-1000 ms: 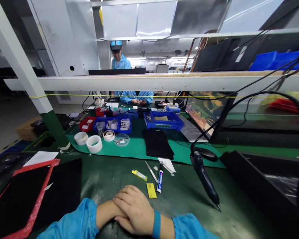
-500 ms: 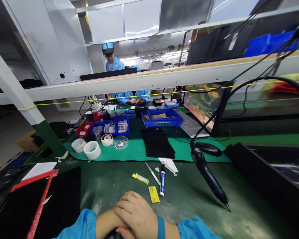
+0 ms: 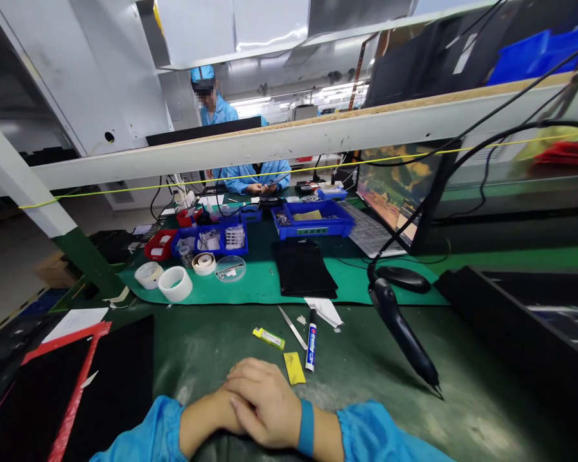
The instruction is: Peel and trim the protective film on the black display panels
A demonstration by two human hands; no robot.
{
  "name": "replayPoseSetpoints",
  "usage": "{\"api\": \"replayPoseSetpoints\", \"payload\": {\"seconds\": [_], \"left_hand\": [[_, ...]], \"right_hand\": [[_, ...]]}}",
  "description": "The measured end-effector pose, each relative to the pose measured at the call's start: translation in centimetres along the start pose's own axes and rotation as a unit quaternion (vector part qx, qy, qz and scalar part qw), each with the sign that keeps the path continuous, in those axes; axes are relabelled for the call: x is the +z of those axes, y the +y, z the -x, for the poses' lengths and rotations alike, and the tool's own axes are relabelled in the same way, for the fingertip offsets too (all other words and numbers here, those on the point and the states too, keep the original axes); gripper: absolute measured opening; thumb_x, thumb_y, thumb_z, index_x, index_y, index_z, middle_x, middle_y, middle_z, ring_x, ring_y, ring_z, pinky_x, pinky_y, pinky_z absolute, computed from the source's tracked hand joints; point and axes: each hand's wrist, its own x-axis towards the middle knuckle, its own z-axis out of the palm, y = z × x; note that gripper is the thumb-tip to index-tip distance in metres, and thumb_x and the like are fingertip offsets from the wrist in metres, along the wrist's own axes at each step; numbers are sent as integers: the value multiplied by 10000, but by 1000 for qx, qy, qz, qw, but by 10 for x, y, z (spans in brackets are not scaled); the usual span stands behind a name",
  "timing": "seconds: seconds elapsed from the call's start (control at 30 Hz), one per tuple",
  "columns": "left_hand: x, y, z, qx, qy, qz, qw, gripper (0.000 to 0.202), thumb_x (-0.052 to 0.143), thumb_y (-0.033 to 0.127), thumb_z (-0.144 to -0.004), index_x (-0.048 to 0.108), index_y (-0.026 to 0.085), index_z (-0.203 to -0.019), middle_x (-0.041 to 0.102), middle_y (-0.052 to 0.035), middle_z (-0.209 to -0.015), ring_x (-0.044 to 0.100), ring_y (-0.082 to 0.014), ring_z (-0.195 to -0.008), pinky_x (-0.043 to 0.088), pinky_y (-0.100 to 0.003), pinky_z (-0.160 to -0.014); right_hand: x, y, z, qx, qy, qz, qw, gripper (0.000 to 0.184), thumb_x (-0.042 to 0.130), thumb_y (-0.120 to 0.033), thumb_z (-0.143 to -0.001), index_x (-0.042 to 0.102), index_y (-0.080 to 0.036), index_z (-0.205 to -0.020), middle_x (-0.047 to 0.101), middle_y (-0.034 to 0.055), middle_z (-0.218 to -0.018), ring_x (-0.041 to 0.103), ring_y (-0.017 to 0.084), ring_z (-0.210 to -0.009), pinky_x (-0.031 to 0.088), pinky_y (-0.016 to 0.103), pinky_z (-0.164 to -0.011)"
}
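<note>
My right hand, with a blue wristband, lies flat on top of my left hand at the near edge of the green bench. Both rest still and hold nothing that I can see. The left hand's fingers are hidden under the right hand. Just beyond the knuckles lie a yellow slip, a blue-and-white marker pen, a small yellow-green tube and metal tweezers. A black electric screwdriver on a cable stands tip-down to the right.
A black pad lies on the green mat, with white tape rolls and blue parts trays behind. A laptop stands at the right, a red-framed black panel at the left. A co-worker sits across the bench.
My hands stay folded one over the other. The view has tilted a little and shifted, so the shelf beam now slopes up to the right.
</note>
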Motion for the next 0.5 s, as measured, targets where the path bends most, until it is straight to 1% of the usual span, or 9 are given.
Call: {"api": "replayPoseSetpoints", "payload": {"seconds": [0.1,0.17,0.23,0.33,0.5], "left_hand": [[10,-11,5,2,9,-12,1000,210,693,340,-1030,709,149,-1116,727,-78,-1122,714,-209,-983,637,-395,-873],[13,-16,5,1,22,-22,1000,175,698,314,-1025,709,140,-1010,730,-60,-1022,713,-194,-935,633,-379,-849],[16,-20,4,-2,37,-28,999,187,696,310,-1026,703,133,-965,725,-47,-969,712,-185,-896,630,-361,-817],[19,-22,3,-12,58,-25,998,210,693,335,-1031,703,132,-981,723,-43,-965,709,-176,-866,627,-343,-786],[31,-25,6,-39,84,-12,996,246,708,379,-1021,701,134,-1004,716,-44,-976,704,-183,-873,626,-357,-796]], "right_hand": [[-1,8,-3,65,4,-70,995,281,585,-292,-918,767,-195,-1110,801,96,-1060,751,244,-987,602,384,-884],[-2,15,-5,124,-21,-128,984,292,640,-345,-914,785,-196,-1118,806,96,-1070,762,243,-990,603,383,-902],[-4,20,-7,163,-54,-177,969,330,699,-405,-900,796,-201,-1141,810,96,-1092,767,248,-1007,600,388,-925],[-6,24,-7,168,-76,-208,961,364,731,-453,-895,800,-202,-1149,808,99,-1113,763,258,-1036,590,399,-957],[-7,21,-5,161,-84,-225,957,354,707,-445,-921,791,-187,-1147,795,113,-1123,748,267,-1053,569,423,-974]]}}
